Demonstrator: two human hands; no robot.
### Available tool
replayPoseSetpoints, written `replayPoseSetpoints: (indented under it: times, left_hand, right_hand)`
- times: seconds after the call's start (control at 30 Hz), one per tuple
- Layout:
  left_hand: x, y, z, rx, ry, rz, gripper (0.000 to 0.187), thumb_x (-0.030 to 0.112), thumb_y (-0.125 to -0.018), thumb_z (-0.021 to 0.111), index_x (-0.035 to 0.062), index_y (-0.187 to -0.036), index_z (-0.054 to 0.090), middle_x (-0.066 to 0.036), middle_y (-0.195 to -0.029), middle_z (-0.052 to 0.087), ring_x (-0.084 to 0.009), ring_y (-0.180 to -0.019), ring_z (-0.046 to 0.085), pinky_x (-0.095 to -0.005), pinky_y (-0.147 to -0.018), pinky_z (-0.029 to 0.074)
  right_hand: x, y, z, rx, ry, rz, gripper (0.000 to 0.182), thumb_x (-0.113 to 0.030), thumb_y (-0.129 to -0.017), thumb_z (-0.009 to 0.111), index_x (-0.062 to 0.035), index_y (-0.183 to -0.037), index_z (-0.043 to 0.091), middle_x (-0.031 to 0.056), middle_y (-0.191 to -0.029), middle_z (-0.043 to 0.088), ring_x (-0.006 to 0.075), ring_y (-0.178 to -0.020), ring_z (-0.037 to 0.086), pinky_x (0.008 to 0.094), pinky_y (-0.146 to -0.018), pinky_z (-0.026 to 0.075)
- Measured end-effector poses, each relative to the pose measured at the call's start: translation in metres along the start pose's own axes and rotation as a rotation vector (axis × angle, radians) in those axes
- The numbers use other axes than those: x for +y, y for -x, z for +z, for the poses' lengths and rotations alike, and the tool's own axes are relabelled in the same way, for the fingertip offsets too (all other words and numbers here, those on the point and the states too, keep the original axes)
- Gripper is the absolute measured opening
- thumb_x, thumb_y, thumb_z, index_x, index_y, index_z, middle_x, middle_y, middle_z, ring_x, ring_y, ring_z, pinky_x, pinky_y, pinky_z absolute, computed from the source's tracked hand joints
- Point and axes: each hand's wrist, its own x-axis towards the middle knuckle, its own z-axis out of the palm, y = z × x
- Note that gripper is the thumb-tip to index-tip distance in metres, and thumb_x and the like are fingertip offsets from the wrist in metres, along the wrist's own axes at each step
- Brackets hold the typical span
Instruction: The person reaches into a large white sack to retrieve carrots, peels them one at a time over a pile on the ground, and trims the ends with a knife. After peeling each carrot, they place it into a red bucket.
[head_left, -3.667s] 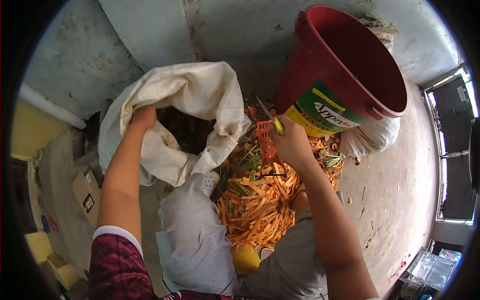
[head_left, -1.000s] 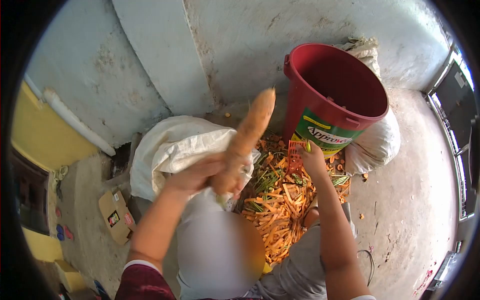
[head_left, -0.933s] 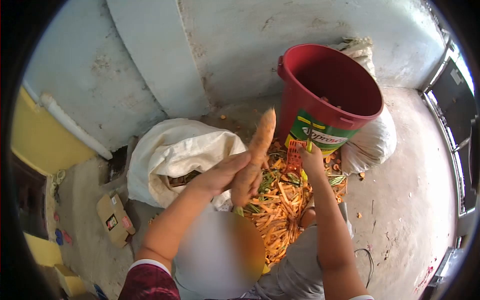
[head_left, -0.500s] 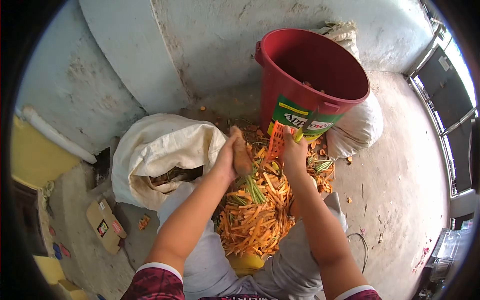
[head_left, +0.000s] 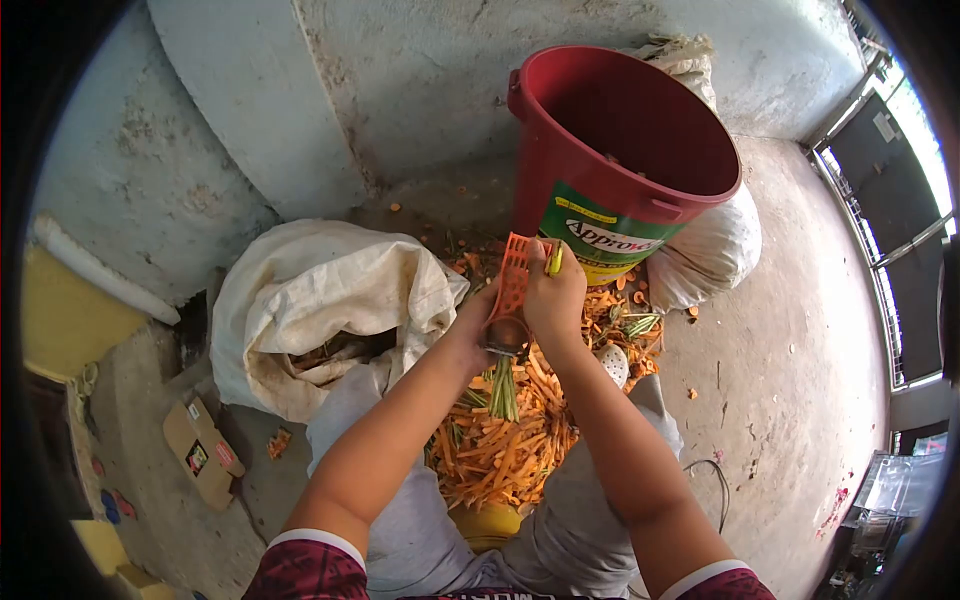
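My left hand (head_left: 474, 328) is closed around a carrot (head_left: 508, 336), its green stems (head_left: 505, 392) hanging down toward me. Against the carrot, an orange slotted peeler (head_left: 514, 272) is gripped in my right hand (head_left: 556, 296). A yellow-green handle (head_left: 555, 259) sticks out of the same right fist; whatever it belongs to is mostly hidden. Both hands nearly touch. Under them lies a heap of orange carrot peelings (head_left: 510, 445) with some green stalks mixed in, between my legs.
A tall red bin (head_left: 530, 170) stands just beyond my hands, with a stuffed white sack (head_left: 715, 250) behind it. An open white sack (head_left: 260, 300) sits at my left. Flattened cardboard (head_left: 203, 455) and carrot scraps lie on the concrete floor.
My right hand has moved left with the peeler, up to the carrot. The carrot has tipped, so its end now points more toward me. The view has shifted slightly.
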Motion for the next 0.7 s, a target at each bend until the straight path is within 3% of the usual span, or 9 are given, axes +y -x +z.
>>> replayPoseSetpoints:
  times: [0.2,0.27,0.37,0.43,0.53,0.63,0.7]
  left_hand:
    - [0.004,0.008,0.011,0.013,-0.09,-0.05,0.027,0.031,-0.087,0.041,0.0082,-0.095,0.053,-0.004,-0.081,0.059,-0.0139,-0.067,0.058,-0.0278,-0.058,0.049]
    - [0.004,0.0,-0.004,-0.101,-0.199,-0.094,0.03,0.034,-0.088,0.039,0.0079,-0.097,0.052,-0.004,-0.08,0.058,-0.0136,-0.066,0.057,-0.0276,-0.056,0.049]
    - [0.003,0.02,-0.002,-0.073,-0.402,-0.168,0.036,0.035,-0.089,0.036,0.0052,-0.103,0.049,-0.008,-0.086,0.058,-0.016,-0.074,0.058,-0.0332,-0.066,0.049]
    - [0.004,0.019,-0.01,-0.125,-0.425,-0.182,0.036,0.036,-0.089,0.037,0.005,-0.104,0.048,-0.008,-0.084,0.057,-0.0152,-0.073,0.057,-0.0323,-0.062,0.05]
    - [0.01,0.027,-0.004,-0.127,-0.407,-0.222,0.035,0.036,-0.088,0.039,0.0058,-0.104,0.048,-0.008,-0.081,0.057,-0.0157,-0.07,0.058,-0.0312,-0.059,0.05]
    - [0.005,0.023,-0.008,-0.071,-0.313,-0.236,0.034,0.036,-0.087,0.04,0.0065,-0.102,0.049,-0.008,-0.079,0.057,-0.0166,-0.067,0.058,-0.03,-0.058,0.05]
    - [0.005,0.005,-0.03,-0.089,-0.308,-0.227,0.034,0.036,-0.087,0.041,0.0068,-0.101,0.049,-0.008,-0.079,0.058,-0.0172,-0.066,0.058,-0.0296,-0.06,0.05]
  right_hand:
    - [0.001,0.002,-0.002,0.132,0.264,-0.031,0.016,-0.015,-0.081,0.051,0.0004,-0.083,0.053,0.018,-0.066,0.056,0.0331,-0.064,0.057,0.0394,-0.056,0.042]
    - [0.012,-0.01,-0.008,0.226,0.25,-0.007,0.015,-0.014,-0.081,0.05,0.0006,-0.082,0.053,0.0175,-0.066,0.057,0.0331,-0.065,0.057,0.039,-0.056,0.043]
    - [0.051,-0.053,-0.036,0.323,0.121,0.088,0.016,-0.014,-0.081,0.049,0.0016,-0.081,0.053,0.0165,-0.066,0.057,0.0325,-0.067,0.058,0.0383,-0.058,0.043]
    - [0.027,-0.058,-0.057,0.442,0.237,0.075,0.017,-0.014,-0.082,0.047,0.0015,-0.078,0.052,0.0139,-0.065,0.057,0.0275,-0.063,0.058,0.0356,-0.055,0.043]
    - [0.059,-0.081,-0.073,0.587,0.207,0.163,0.019,-0.015,-0.085,0.046,0.0006,-0.077,0.053,0.0105,-0.065,0.058,0.0203,-0.057,0.057,0.0328,-0.051,0.042]
    - [0.031,-0.062,-0.056,0.379,-0.273,0.136,0.022,-0.018,-0.086,0.045,0.0,-0.076,0.053,0.0087,-0.064,0.057,0.0166,-0.055,0.054,0.0315,-0.051,0.041]
    - [0.009,-0.034,-0.036,0.224,0.009,0.06,0.022,-0.02,-0.085,0.048,-0.0001,-0.079,0.052,0.0096,-0.065,0.056,0.0169,-0.057,0.052,0.0302,-0.054,0.041]
